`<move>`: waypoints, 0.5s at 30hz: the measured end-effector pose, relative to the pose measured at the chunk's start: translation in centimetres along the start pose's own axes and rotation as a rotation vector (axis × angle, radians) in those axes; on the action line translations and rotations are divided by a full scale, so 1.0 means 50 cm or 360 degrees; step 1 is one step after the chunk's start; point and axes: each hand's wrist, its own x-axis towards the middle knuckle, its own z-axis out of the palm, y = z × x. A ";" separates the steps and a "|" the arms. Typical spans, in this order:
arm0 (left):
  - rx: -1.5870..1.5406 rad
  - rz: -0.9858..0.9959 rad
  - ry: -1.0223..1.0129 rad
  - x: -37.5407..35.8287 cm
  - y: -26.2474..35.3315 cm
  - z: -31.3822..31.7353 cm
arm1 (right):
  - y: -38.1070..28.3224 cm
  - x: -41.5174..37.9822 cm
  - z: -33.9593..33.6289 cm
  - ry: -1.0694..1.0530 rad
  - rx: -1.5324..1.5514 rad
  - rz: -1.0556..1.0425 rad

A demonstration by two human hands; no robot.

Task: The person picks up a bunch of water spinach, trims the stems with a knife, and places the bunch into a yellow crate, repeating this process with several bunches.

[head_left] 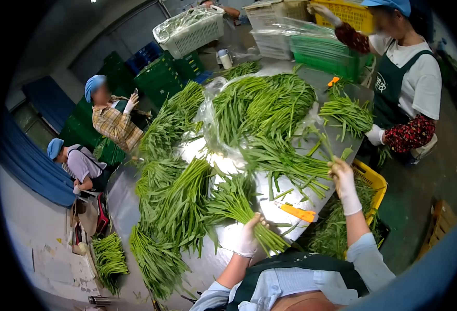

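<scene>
My left hand [248, 234], in a white glove, is closed around the cut stems of a bunch of leafy greens [232, 203] that look like water spinach. The stem ends stick out toward my body, and the leaves point away over the metal table. My right hand [342, 175], also gloved, is raised near the table's right edge and pinches a few loose green stems [323, 139]. Between my hands, an orange utility knife [297, 212] lies on the metal. Just left of my right hand is a loose pile of greens [285, 160].
Large heaps of greens [270, 103] and several bunches [179, 199] cover the metal table [122, 199]. A yellow crate [377, 181] of greens stands below the right edge. One co-worker [412, 78] stands at the right, near another orange cutter [333, 82]; others are at the left.
</scene>
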 end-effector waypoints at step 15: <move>0.0148 0.0267 0.0097 -0.009 0.011 0.048 | 0.062 -0.261 0.222 -0.0751 0.0130 0.0625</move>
